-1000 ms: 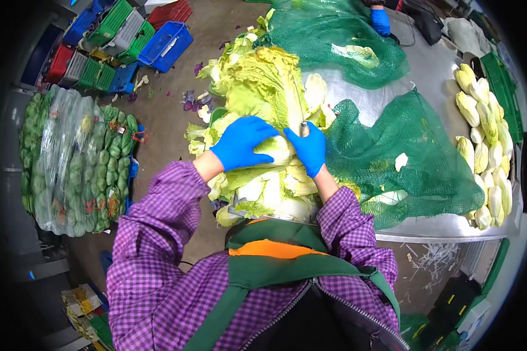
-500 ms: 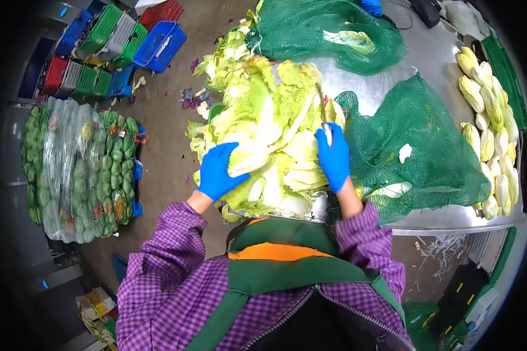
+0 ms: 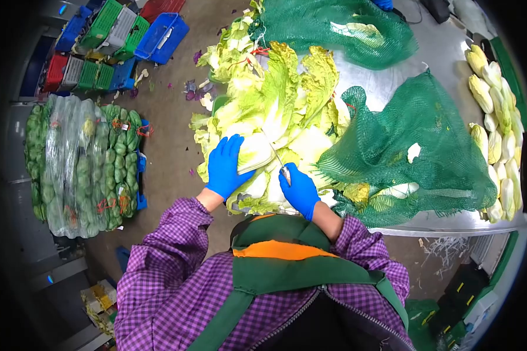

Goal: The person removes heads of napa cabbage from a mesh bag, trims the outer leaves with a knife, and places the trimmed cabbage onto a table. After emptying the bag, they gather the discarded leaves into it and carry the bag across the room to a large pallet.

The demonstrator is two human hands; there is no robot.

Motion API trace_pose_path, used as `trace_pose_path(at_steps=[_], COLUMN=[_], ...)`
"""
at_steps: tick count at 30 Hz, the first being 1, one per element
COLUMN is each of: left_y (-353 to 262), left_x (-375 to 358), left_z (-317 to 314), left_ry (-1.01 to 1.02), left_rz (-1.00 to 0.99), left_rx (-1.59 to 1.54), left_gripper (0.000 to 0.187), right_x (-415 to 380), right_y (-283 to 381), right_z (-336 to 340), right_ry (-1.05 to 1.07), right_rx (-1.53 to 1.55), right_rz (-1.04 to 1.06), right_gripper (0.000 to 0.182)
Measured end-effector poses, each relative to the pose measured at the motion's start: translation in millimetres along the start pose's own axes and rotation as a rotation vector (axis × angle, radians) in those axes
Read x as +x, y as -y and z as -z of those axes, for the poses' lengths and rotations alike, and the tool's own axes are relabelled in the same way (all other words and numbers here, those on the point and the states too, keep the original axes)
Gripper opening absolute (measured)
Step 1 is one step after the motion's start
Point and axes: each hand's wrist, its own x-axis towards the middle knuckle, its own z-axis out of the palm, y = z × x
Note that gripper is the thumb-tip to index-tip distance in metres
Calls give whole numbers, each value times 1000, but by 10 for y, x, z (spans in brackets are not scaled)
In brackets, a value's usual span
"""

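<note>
My left hand [image 3: 225, 167], in a blue glove, is wrapped round the side of a pale cabbage [image 3: 255, 153] that lies on a heap of loose leaves [image 3: 287, 96]. My right hand [image 3: 298, 190], gloved too, is closed on the handle of a knife [image 3: 285, 171]. The thin blade points up and left, close to the cabbage's right side; whether it touches cannot be made out. Just right of the heap a green mesh bag [image 3: 416, 146] spreads over the metal table [image 3: 360, 96], with some pale cabbage inside.
A second mesh bag [image 3: 334, 32] lies at the table's back, beside part of another person's blue glove [image 3: 383, 4]. Trimmed cabbages [image 3: 498, 140] are piled at the right edge. On the left stand wrapped green vegetables [image 3: 82, 167] and stacked crates [image 3: 102, 35].
My right hand has moved left and nearer to me with the knife, beside the cabbage. Upper leaves have spread apart. My left hand has shifted slightly right and stays on the cabbage.
</note>
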Motion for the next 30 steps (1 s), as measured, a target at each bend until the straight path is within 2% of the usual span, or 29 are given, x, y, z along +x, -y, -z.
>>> trace_pose_path(at_steps=[4, 13, 15, 18, 20, 22, 24, 26, 27, 28, 29, 30], left_y=[59, 104, 93, 92, 166, 319, 438, 430, 389, 351, 311, 271], left_x=[20, 42, 43, 51, 31, -24, -95, -145, -135, -126, -77, -32], left_z=[-36, -112, -144, -143, -105, -72, -23, 174, 344, 522, 737, 934], left_ry=[-12, -30, -36, -58, -60, -67, -121, -172, -224, -272, -284, -301], left_rz=[-27, 4, 6, -19, 27, 79, 214, 198, 62, -73, -151, -142], left_rx=[-19, -59, -71, -27, -178, -261, -565, -571, -446, -320, -253, -251], left_gripper=[82, 79, 79, 77, 75, 75, 77, 76, 75, 74, 73, 73], right_x=[-2, 264, 417, 483, 461, 476, 485, 483, 415, 387, 392, 396], right_y=[33, -12, -157, -233, -214, -100, -112, -262, 70, 85, 232, 406], right_z=[29, 51, -85, -149, -127, -30, 18, 110, 369, 416, 508, 632], right_ry=[14, 190, 214, 171, 148, 218, 140, 110, 294, 360, 394, 424], right_rx=[-31, -140, -272, -343, -336, -311, -254, -187, 221, 512, 770, 1028], right_rz=[-18, -81, -140, -99, -106, -194, -172, -5, -270, -235, -286, -341], right_gripper=[24, 19, 17, 16, 17, 18, 24, 27, 30, 33, 36, 40])
